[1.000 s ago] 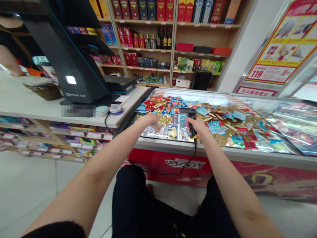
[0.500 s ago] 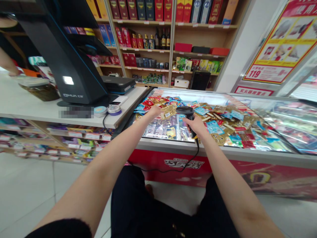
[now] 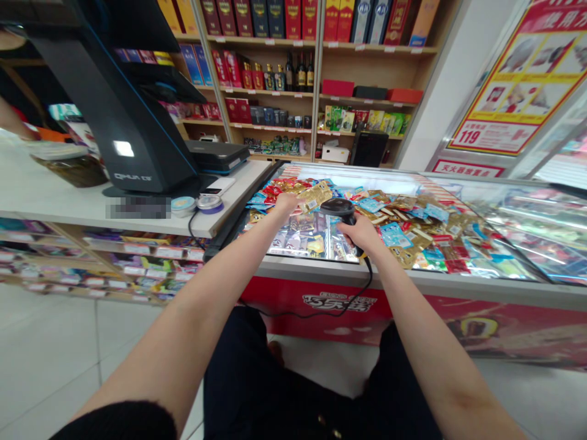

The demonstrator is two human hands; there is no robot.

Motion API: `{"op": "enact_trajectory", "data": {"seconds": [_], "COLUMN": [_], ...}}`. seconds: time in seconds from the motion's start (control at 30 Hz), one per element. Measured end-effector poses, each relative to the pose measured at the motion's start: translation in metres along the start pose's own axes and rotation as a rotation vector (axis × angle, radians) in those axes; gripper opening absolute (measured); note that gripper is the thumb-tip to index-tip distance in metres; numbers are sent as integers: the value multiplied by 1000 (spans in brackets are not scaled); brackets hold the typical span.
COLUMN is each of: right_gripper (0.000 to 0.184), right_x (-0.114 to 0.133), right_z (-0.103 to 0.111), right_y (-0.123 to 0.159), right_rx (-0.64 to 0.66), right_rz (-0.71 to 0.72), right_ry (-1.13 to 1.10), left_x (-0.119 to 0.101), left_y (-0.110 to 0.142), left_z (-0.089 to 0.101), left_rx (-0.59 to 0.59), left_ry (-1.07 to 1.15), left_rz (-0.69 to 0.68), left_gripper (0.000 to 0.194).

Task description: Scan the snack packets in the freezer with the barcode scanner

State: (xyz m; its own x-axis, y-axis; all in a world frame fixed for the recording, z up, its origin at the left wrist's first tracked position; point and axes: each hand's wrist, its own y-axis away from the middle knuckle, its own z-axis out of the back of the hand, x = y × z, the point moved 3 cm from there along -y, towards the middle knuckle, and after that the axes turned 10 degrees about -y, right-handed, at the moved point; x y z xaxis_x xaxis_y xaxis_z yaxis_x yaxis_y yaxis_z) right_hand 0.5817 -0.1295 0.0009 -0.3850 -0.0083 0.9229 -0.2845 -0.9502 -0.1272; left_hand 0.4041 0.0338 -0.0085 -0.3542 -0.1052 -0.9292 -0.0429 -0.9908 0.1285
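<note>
In my right hand is a black barcode scanner, gripped by its handle, its head pointing left. A cable hangs from the handle in front of the freezer. My left hand is closed on the edge of a gold snack packet, whose pale label patch faces up near the scanner's head. Both hands are above the glass top of a chest freezer. Many small packets in gold, blue and red lie spread over the glass, mostly to the right of the scanner.
On the left, a white counter carries a black checkout terminal, a lidded jar and small round tubs. A person's arm shows behind it. Shelves of boxes and bottles stand behind the freezer.
The gold packet in my left hand has been lifted and tilted, and now lies closer to the scanner's head. The scanner has shifted slightly left.
</note>
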Motion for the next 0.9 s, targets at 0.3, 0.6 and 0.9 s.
{"op": "enact_trajectory", "data": {"seconds": [0.3,0.6,0.9], "right_gripper": [19,17,14], "right_x": [2,-14,-14], "right_z": [1,6,9], "right_y": [2,-8,-10], "right_rx": [33,12,7], "right_rz": [-6,-12,-4], "right_ry": [-27,-42,-61], "left_x": [-1,-3,-12], "left_y": [1,-2,0], "left_z": [2,-5,-8], "left_rx": [-6,8,-17], "left_ry": [-59,69,-30], "left_rz": [21,7,-5], "left_gripper": [41,39,44]}}
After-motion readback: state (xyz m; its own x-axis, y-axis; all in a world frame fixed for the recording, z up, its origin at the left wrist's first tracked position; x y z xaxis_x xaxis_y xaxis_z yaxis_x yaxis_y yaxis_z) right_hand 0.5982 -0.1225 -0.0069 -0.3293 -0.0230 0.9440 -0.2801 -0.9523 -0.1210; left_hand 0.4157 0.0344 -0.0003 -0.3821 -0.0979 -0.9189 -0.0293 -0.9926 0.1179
